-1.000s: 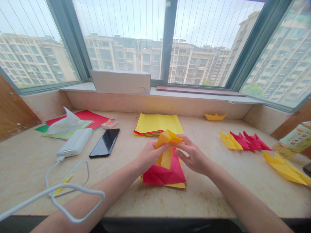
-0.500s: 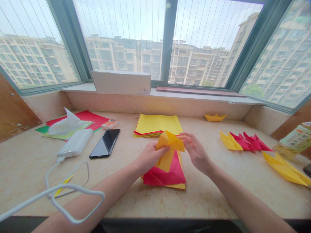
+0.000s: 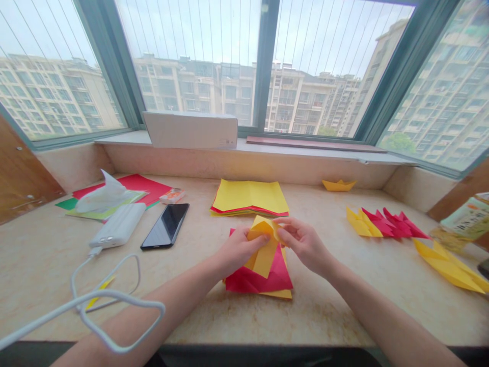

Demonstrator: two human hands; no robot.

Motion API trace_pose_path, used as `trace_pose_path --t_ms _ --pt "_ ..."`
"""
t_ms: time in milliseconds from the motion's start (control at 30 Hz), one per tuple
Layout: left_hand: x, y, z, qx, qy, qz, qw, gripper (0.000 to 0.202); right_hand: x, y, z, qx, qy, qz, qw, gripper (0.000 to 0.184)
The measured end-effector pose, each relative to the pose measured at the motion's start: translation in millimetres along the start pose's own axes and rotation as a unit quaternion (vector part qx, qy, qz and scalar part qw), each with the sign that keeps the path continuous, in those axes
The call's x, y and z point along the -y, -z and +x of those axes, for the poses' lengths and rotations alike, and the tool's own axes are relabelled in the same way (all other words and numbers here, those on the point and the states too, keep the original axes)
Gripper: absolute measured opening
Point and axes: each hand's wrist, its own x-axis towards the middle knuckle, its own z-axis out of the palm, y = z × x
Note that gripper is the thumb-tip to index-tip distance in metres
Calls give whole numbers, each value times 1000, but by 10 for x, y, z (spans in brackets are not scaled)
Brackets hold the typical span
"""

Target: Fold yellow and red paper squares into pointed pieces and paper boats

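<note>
A partly folded piece of yellow paper (image 3: 263,261) is held up between my two hands, with a flap hanging downward. My left hand (image 3: 241,250) grips its left side, the thumb pressed across the front. On the other side my right hand (image 3: 300,238) pinches the paper's right edge between thumb and fingers; part of that edge is hidden behind the fingers. Right below lies a small pile of creased red paper (image 3: 273,279) with yellow paper under it. Behind the hands sits a stack of yellow and red sheets (image 3: 250,196).
To the right are a folded paper boat (image 3: 338,185), a row of yellow and red folded pieces (image 3: 389,224), a larger yellow piece (image 3: 449,265) and a plastic bottle (image 3: 466,219). On the left lie a phone (image 3: 165,227), a power bank (image 3: 118,224) and a looping white cable (image 3: 126,294).
The yellow paper has come slightly down in my hands. My right hand has moved left and down and now pinches its right edge more closely. Everything else lies as before.
</note>
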Motion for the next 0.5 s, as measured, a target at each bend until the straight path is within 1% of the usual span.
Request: trace_pose_path --t_ms 100,267,433,500 --pt "13 13 14 1 4 2 1000 37 28 -7 -9 15 -5 25 1000 35" --pt "28 40 32 10 23 -23 999 38 74 0 -17 43 -15 103 994 40" --pt "33 31 35 -6 35 -26 999 37 76 23 -1 49 -36 83 995 35" --pt "30 20 37 -10 29 -18 999 36 76 28 5 48 -44 75 995 36"
